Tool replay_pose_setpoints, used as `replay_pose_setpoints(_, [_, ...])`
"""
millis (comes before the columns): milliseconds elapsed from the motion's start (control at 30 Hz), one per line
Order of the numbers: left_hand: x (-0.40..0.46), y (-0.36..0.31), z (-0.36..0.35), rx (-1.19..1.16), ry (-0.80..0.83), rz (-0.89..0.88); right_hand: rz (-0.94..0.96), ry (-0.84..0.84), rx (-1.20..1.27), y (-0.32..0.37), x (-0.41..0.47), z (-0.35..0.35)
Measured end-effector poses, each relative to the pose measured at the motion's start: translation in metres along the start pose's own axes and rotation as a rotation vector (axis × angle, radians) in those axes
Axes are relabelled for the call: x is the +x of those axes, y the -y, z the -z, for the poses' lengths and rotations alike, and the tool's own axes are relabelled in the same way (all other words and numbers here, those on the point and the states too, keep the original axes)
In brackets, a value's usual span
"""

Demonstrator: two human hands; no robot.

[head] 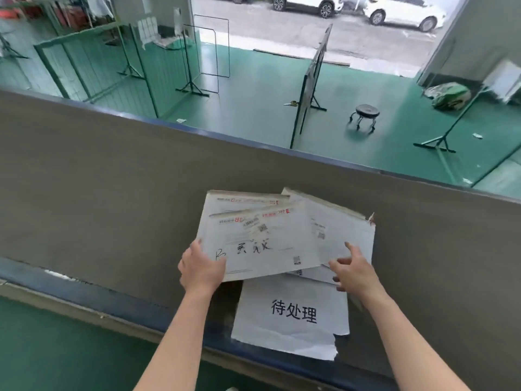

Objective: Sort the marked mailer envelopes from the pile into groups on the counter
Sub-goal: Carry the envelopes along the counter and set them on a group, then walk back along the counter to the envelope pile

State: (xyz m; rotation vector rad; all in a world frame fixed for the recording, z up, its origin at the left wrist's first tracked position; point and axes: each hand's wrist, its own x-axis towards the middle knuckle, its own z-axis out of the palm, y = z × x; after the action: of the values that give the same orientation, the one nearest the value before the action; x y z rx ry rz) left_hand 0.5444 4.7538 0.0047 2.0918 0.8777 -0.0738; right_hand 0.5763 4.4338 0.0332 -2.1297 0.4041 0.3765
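A loose pile of several white mailer envelopes (332, 221) lies fanned on the grey counter (112, 176). The top envelope (265, 249) carries black handwritten marks and small printed codes. My left hand (201, 266) grips the top envelope's near left corner, thumb on its face. My right hand (353, 268) hovers with spread, relaxed fingers at the pile's near right edge, fingertips touching the envelopes. Under the pile's near edge lies a white paper sign (293, 314) printed with three black characters.
The counter has a dark blue rim (84, 289) along its near edge and a far edge beyond the pile. Past it, a green floor holds metal stands (193, 86), a panel on a stand (313, 80) and a small black wheeled stool (365, 117).
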Motion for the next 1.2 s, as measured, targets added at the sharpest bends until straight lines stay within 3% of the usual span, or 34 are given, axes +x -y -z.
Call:
replay_pose_setpoints(233, [-0.118, -0.079, -0.132, 0.027, 0.434, -0.397, -0.166, -0.148, 0.229, -0.133, -0.085, 0.074])
replay_pose_setpoints(367, [-0.259, -0.11, -0.231, 0.076, 0.68, -0.627, -0.216, -0.316, 0.411, -0.229, -0.16, 0.14])
replay_pose_setpoints(433, [-0.319, -0.115, -0.267, 0.073, 0.764, -0.679, -0.209, -0.385, 0.366, -0.265, -0.19, 0.171])
replay_pose_setpoints(500, [-0.395, -0.118, -0.312, 0.118, 0.906, -0.753, -0.216, -0.485, 0.304, -0.313, -0.234, 0.212])
replay_pose_setpoints(633, [-0.528, -0.124, -0.383, 0.274, 1.193, -0.93, -0.28, -0.738, 0.455, -0.405, -0.31, 0.271])
replay_pose_setpoints(800, [-0.645, -0.131, -0.456, 0.356, 1.341, -1.078, -0.405, -0.981, 0.637, -0.496, -0.379, 0.325])
replay_pose_setpoints(967, [-0.713, -0.145, -0.535, 0.396, 1.408, -1.133, -0.524, -1.074, 0.688, -0.569, -0.394, 0.382])
replay_pose_setpoints(1200, [-0.817, -0.212, -0.702, 0.331, 1.547, -0.993, -0.58, -0.922, 0.496, -0.664, -0.346, 0.532])
